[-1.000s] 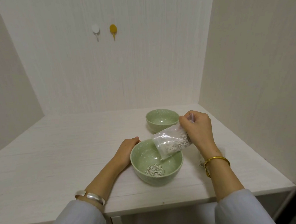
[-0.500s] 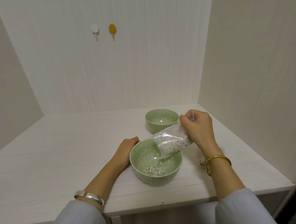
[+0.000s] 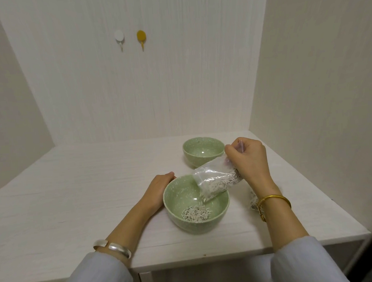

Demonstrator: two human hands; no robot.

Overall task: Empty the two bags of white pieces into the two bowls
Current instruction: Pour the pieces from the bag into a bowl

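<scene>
Two pale green bowls stand on the white table. The near bowl (image 3: 177, 196) holds a small heap of white pieces (image 3: 196, 213). My right hand (image 3: 248, 161) grips a clear plastic bag (image 3: 213, 180) of white pieces, tilted mouth-down over the near bowl's right rim, with pieces spilling out. My left hand (image 3: 160, 191) rests against the near bowl's left side, steadying it. The far bowl (image 3: 203, 150) looks empty. A second bag (image 3: 253, 200) lies on the table, mostly hidden behind my right wrist.
The white table (image 3: 75, 202) sits in an alcove with walls at the back, left and right. Two hooks, white (image 3: 119, 37) and yellow (image 3: 141, 37), hang on the back wall. The table's front edge runs just below the near bowl.
The heap of white pieces in the near bowl has grown as the bag keeps pouring. My right hand has tipped the bag slightly more. My left hand has stayed put.
</scene>
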